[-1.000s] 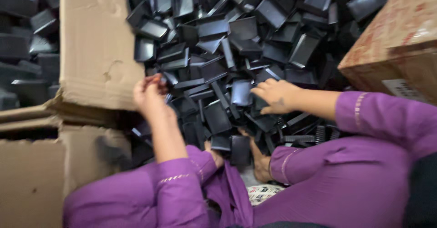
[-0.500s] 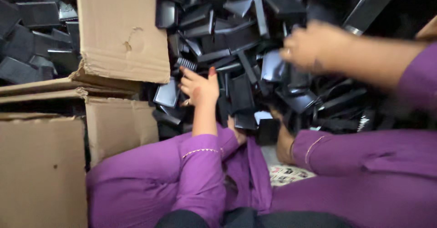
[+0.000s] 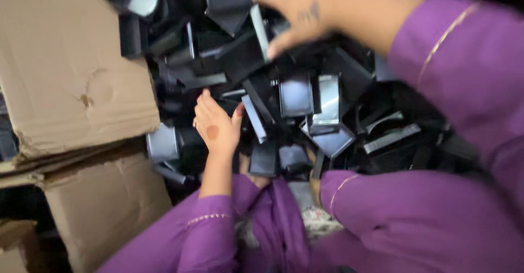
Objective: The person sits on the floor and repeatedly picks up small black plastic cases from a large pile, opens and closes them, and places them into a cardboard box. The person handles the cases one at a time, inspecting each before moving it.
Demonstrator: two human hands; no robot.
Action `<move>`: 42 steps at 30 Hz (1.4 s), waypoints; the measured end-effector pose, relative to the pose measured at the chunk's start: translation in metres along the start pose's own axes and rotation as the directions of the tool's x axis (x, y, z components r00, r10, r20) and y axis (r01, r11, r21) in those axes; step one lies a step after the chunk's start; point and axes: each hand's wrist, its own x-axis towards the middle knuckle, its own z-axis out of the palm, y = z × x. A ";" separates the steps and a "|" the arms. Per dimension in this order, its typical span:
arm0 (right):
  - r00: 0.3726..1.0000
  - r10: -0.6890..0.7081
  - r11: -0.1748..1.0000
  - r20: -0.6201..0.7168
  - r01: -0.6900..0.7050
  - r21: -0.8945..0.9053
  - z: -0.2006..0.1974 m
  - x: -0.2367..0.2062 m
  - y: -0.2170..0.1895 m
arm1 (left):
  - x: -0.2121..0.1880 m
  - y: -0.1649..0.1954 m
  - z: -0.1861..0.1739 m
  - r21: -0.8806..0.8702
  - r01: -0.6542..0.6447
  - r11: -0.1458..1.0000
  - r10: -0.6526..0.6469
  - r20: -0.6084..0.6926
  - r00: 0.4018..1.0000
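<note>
Since half a second ago the right hand (image 3: pixel 305 11) has lifted higher and nearer the camera, and the left hand (image 3: pixel 215 126) has settled lower on the pile (image 3: pixel 305 115). The right hand now hangs blurred over the heap of black trays, fingers spread, with one tray (image 3: pixel 261 30) at its fingertips; whether its grip has closed on that tray cannot be told. The tray shows a pale edge whose long axis runs nearly up and down in the view, leaning slightly left at the top, its dark face turned away from the camera. The left hand rests palm up on the near edge of the pile, fingers loosely open, clamped on nothing, just beside a flat tray (image 3: pixel 162 142) and the box (image 3: pixel 71 76). Judging from this, a clean pick would want the fingers pinching the tray by its long edges and lifting it straight out, so the loose neighbours do not slide. Purple sleeves (image 3: pixel 453 60) and lap fill the foreground.
</note>
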 end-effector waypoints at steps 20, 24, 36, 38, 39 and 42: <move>0.962 -0.079 0.921 -0.261 0.170 0.350 0.072 -0.093 -0.104 | -0.047 -0.003 -0.094 -0.786 0.117 0.607 -0.281 -0.074 0.957; 0.957 -0.172 0.877 -0.232 0.256 0.406 0.069 -0.096 -0.140 | -0.062 -0.004 -0.102 -0.990 0.065 0.127 -0.276 0.027 0.961; 0.990 -0.127 0.628 -0.058 0.125 0.768 0.053 -0.114 -0.199 | -0.122 -0.005 -0.137 -0.965 -0.203 -0.168 -0.075 -0.193 0.978; 0.991 -0.124 0.695 -0.042 0.117 0.709 0.055 -0.113 -0.203 | -0.123 -0.003 -0.131 -0.942 -0.224 -0.249 -0.126 -0.198 0.972; 0.992 -0.122 0.683 -0.014 0.094 0.724 0.056 -0.112 -0.204 | -0.123 -0.001 -0.127 -0.934 -0.220 -0.281 -0.137 -0.188 0.973; 0.993 -0.118 0.769 0.026 0.075 0.635 0.059 -0.108 -0.198 | -0.122 0.004 -0.113 -0.927 -0.236 -0.291 -0.131 -0.205 0.970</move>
